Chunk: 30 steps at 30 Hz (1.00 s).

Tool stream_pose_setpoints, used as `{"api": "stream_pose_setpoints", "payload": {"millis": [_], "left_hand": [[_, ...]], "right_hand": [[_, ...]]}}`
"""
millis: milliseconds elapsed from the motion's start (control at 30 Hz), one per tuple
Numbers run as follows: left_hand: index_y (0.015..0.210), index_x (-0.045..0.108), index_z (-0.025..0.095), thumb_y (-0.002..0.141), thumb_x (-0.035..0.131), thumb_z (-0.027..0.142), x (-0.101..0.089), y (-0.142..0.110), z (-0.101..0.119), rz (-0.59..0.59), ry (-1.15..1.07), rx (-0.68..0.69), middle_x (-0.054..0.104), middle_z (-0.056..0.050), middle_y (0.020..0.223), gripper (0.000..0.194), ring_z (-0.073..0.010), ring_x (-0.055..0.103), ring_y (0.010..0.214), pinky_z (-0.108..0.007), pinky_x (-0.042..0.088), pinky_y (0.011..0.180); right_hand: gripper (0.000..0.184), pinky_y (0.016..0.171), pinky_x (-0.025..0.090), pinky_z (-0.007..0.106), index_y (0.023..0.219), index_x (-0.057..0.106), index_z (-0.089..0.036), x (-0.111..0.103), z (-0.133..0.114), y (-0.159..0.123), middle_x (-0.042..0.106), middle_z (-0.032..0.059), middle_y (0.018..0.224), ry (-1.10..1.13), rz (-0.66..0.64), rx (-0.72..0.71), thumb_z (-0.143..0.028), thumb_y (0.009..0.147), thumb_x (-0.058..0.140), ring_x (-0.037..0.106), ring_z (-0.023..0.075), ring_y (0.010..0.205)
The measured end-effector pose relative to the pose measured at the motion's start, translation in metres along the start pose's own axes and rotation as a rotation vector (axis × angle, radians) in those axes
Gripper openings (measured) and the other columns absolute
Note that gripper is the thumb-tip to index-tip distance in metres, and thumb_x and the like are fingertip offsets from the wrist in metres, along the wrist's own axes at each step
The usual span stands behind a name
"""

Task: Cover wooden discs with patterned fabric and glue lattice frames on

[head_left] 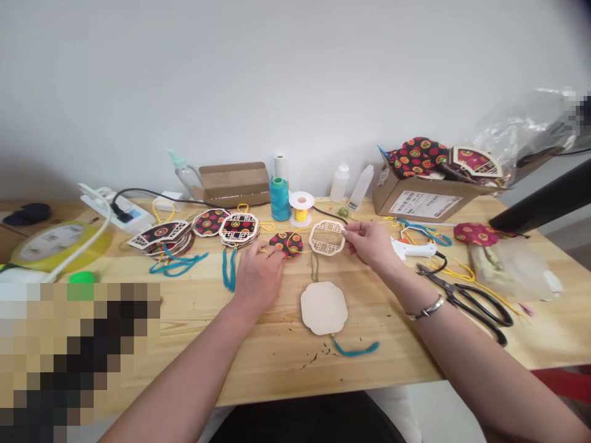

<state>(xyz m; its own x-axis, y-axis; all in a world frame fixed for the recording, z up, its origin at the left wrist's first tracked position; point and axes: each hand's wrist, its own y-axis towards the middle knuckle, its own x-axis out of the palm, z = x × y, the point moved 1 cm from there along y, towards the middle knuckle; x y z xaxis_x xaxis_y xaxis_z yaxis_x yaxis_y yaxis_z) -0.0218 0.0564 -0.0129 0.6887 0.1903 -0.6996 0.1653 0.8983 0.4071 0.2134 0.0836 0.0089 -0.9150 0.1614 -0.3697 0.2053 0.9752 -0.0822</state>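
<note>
With thumb and fingers, my right hand [369, 245] pinches the right edge of a pale wooden lattice frame [327, 251] held over the table. My left hand [261, 271] has its fingers curled at the left edge of a dark patterned fabric piece [289, 245] with a yellow cord. Below, between my arms, lies a plain pale scalloped panel [324, 307] with a teal tassel [355, 352]. A lattice-fronted fabric ornament [239, 229] lies just left of my left hand. Beside my right wrist is a white glue gun [413, 248].
Black-handled scissors [471, 301] lie by my right forearm. Teal thread [279, 200] and a yellow spool [301, 210] stand at the back. A cardboard box [415, 200] holds fabric pieces. Fan-shaped ornaments [161, 237], tape rolls [58, 243] and a power strip [132, 215] are on the left.
</note>
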Motion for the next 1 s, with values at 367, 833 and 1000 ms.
{"api": "stream_pose_setpoints", "payload": {"millis": [367,833,1000], "left_hand": [[0.079,0.061,0.02,0.082,0.052,0.038,-0.025,0.007,0.008,0.176,-0.666,-0.367,0.067,-0.002,0.08,0.021,-0.0186,0.063,0.077,-0.031,0.05,0.07],[0.082,0.066,0.016,0.069,0.076,0.035,-0.008,0.0,0.023,-0.057,-1.276,-0.631,0.067,-0.001,0.079,0.025,-0.0136,0.062,0.072,-0.023,0.05,0.063],[0.088,0.066,0.016,0.072,0.075,0.037,-0.006,-0.004,0.029,-0.158,-1.29,-0.638,0.063,0.0,0.074,0.028,-0.0115,0.058,0.068,-0.025,0.051,0.068]], "right_hand": [[0.022,0.087,0.044,0.04,0.1,0.067,-0.02,0.011,-0.007,-0.031,0.067,0.0097,0.098,-0.151,0.075,-0.33,-0.026,0.081,0.056,0.06,0.0249,0.092],[0.053,0.072,0.05,0.033,0.114,0.062,-0.016,0.024,-0.007,-0.035,0.068,0.0094,0.102,0.187,-0.297,-0.217,-0.051,0.075,0.063,0.061,0.0178,0.081],[0.04,0.075,0.05,0.033,0.094,0.068,-0.018,0.024,-0.009,-0.037,0.07,0.007,0.096,0.267,-0.409,-0.132,-0.047,0.066,0.073,0.063,0.0194,0.085]]}}
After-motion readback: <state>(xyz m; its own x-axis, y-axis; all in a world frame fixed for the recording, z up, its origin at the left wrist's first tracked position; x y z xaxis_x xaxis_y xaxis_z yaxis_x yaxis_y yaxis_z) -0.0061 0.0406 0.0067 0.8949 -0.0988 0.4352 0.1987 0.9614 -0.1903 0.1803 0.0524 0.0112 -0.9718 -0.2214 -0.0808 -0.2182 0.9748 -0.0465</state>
